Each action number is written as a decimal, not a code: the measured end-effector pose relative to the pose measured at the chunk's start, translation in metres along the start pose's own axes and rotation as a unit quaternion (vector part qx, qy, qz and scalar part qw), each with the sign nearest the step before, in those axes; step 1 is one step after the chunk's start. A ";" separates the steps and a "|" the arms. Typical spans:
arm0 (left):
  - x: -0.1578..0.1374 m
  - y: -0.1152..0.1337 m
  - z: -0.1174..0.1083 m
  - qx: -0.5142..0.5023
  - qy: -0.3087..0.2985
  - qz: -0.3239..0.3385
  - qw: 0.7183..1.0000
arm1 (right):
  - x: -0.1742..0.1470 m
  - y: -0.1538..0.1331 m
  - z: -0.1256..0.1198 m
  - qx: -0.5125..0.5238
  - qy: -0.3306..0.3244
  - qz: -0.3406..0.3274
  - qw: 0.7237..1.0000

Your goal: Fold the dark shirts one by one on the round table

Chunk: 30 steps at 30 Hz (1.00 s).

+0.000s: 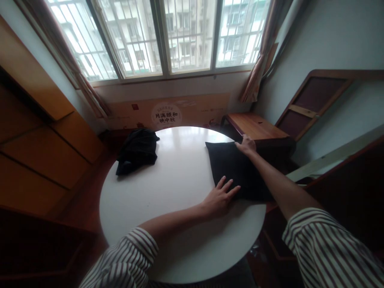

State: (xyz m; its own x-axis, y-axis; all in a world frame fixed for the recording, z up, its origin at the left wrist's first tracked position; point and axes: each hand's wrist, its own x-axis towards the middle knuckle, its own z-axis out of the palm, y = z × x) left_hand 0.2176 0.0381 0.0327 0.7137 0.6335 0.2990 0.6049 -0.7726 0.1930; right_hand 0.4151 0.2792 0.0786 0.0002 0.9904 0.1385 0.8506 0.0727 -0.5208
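A flat piece of black cloth (237, 168) lies at the right side of the round white table (174, 180), reaching past its right edge. My left hand (220, 196) rests on the cloth's near left part with the fingers spread. At the cloth's far edge, my right hand (246, 145) has its fingers closed on the fabric. A second black cloth (138, 150) lies bunched at the table's far left, away from both hands. Whether the flat cloth is a garment I cannot tell.
A wooden side table (258, 126) stands beyond the right edge, near a leaning wooden frame (315, 100). A printed cardboard panel (192, 110) is below the barred window (186, 36). Orange-brown cabinets (45, 148) line the left side.
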 end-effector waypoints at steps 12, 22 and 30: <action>-0.029 0.026 -0.004 -0.035 -0.017 -0.094 0.995 | -0.030 -0.053 0.063 -0.124 -0.151 -0.069 0.978; -0.027 0.028 -0.006 -0.032 -0.017 -0.097 0.995 | -0.046 -0.096 0.090 -0.136 -0.184 -0.098 0.969; -0.028 0.027 -0.004 -0.028 -0.007 -0.093 0.995 | -0.037 -0.067 0.063 -0.092 -0.119 -0.069 0.986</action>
State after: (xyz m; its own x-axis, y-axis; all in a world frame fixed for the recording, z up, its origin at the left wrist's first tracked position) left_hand 0.2125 -0.0005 0.0333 0.5959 0.7663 0.2402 0.7069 -0.6424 0.2960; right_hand 0.3250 0.2447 0.0552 -0.2278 0.9736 -0.0161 0.9150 0.2084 -0.3454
